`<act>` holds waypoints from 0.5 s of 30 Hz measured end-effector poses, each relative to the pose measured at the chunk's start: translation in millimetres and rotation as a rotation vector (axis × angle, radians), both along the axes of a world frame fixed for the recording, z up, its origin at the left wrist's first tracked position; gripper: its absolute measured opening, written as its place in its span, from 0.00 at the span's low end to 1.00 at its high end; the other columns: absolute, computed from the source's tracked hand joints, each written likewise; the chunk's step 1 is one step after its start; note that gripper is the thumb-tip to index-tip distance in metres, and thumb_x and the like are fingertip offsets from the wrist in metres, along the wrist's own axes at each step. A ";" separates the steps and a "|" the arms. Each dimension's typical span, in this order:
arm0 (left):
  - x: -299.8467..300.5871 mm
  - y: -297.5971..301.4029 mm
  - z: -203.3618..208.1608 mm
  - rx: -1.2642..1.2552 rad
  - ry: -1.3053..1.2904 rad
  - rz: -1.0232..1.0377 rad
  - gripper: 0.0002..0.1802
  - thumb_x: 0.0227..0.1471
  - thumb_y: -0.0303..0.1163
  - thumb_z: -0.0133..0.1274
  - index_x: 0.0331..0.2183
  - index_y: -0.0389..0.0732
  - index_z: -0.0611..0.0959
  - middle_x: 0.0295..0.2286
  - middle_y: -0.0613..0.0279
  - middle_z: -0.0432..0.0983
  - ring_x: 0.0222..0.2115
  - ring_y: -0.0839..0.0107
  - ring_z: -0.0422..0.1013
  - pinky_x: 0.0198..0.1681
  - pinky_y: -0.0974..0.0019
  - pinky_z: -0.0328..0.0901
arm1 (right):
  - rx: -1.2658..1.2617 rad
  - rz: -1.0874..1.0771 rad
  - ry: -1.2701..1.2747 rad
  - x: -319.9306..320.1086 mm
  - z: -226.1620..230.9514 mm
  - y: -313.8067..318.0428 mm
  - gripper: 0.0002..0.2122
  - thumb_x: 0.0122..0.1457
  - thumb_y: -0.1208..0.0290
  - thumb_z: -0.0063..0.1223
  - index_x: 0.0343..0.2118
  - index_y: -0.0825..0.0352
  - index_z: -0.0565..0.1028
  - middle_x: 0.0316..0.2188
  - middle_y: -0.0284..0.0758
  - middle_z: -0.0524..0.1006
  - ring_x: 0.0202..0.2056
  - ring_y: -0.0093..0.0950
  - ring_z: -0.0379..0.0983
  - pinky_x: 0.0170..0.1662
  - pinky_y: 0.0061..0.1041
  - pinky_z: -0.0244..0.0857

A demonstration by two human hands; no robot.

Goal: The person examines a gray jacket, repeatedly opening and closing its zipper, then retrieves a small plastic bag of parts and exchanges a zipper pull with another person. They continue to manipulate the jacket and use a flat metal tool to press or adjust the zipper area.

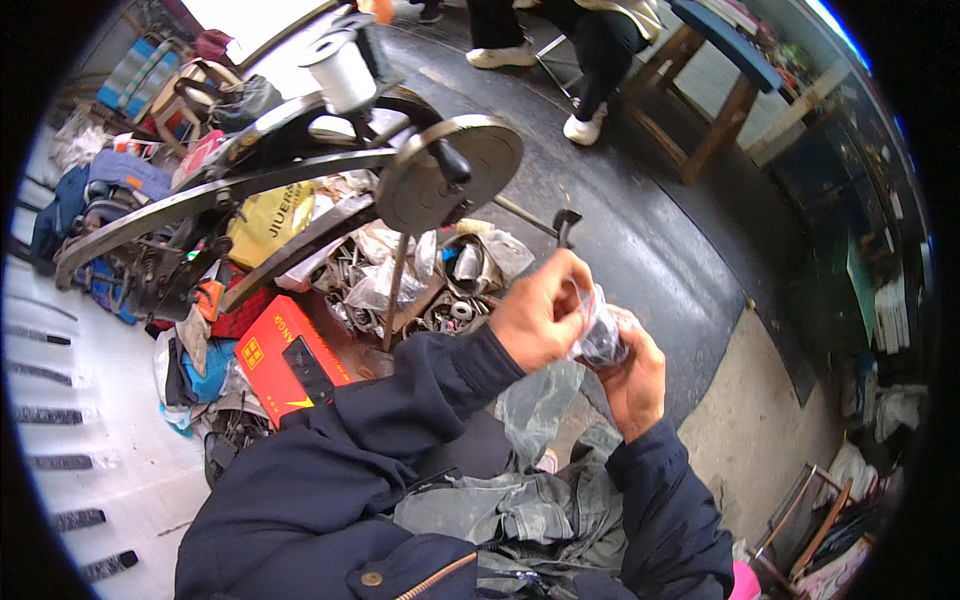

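Before my chest, both hands are raised around a small clear plastic bag [602,338] with something dark inside; its contents are too small to make out. My left hand [543,312] pinches the upper left edge of the bag between thumb and fingers. Curled round the other side from below, my right hand [636,382] grips it too. Across my lap lies a grey-green cloth [545,505], its folds hanging below the hands. A hand-cranked sewing machine [235,182] stands ahead on the left, its round metal wheel [470,185] nearest my left hand.
A white thread spool [340,75] tops the machine. Beneath it are loose metal parts [462,305], a yellow bag [275,222] and a red box [285,360]. A seated person's legs [600,65] and a blue-topped stool [725,45] are at the far side. Shelves [870,270] line the right.
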State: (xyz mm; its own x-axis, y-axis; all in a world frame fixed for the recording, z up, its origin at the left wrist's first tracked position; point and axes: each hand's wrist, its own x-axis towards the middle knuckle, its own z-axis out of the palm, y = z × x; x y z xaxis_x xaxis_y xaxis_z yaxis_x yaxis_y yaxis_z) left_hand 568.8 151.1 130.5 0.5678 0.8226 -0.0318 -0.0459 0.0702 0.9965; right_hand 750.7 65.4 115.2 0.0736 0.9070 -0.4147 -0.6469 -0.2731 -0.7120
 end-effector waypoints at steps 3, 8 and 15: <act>-4.7 11.4 -12.1 -0.148 -0.058 -0.103 0.29 0.61 0.19 0.54 0.63 0.40 0.72 0.30 0.71 0.77 0.30 0.83 0.73 0.35 0.74 0.68 | -0.106 0.027 -0.075 1.5 -5.2 0.7 0.20 0.70 0.62 0.48 0.59 0.66 0.74 0.48 0.34 0.81 0.48 0.27 0.81 0.54 0.33 0.75; -16.6 25.5 -48.7 -0.175 -0.014 -0.078 0.09 0.62 0.21 0.57 0.44 0.33 0.87 0.34 0.63 0.85 0.30 0.78 0.78 0.37 0.71 0.74 | -0.181 0.108 -0.207 3.2 -10.9 -0.2 0.27 0.70 0.59 0.53 0.67 0.67 0.66 0.59 0.41 0.75 0.59 0.34 0.73 0.62 0.39 0.67; -45.1 47.1 -167.8 -0.167 0.197 0.176 0.06 0.59 0.19 0.59 0.38 0.35 0.88 0.30 0.63 0.84 0.25 0.78 0.77 0.29 0.70 0.72 | -0.168 0.218 -0.320 1.3 -10.0 -4.4 0.30 0.69 0.61 0.57 0.69 0.68 0.64 0.65 0.46 0.70 0.64 0.37 0.68 0.65 0.41 0.65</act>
